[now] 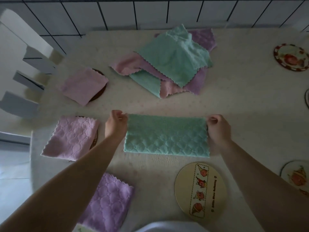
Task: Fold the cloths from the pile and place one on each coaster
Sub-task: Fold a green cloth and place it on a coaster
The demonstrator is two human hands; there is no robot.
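Note:
A green cloth (166,135), folded in half into a long rectangle, lies in the middle of the table. My left hand (116,124) pinches its far left corner and my right hand (217,127) pinches its far right corner. A pile of green, pink and purple cloths (168,61) sits at the back. Folded cloths cover three coasters on the left: pink (83,85), pink (72,138), and purple (109,201). A bare round coaster with a fruit strip (199,190) lies near the front right.
More round picture coasters lie along the right edge: one at the back right (291,56), one at the front right (296,174), and a sliver of another (307,97). A white chair (25,64) stands left of the table. A tiled wall runs behind.

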